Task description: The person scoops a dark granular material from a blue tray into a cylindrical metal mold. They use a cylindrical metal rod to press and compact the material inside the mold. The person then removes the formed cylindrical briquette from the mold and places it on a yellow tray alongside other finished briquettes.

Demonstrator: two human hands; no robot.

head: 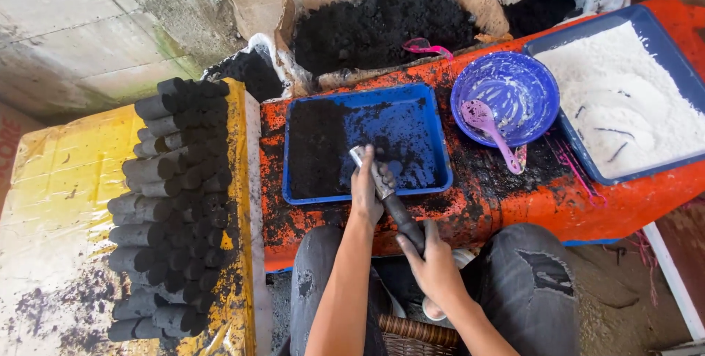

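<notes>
The right hand is closed around the lower end of a dark metal tube mould. The left hand grips its upper end, over the near rim of the blue plastic tray of black charcoal powder. If the sooty grip slips, powder may spill outside that tray.
</notes>
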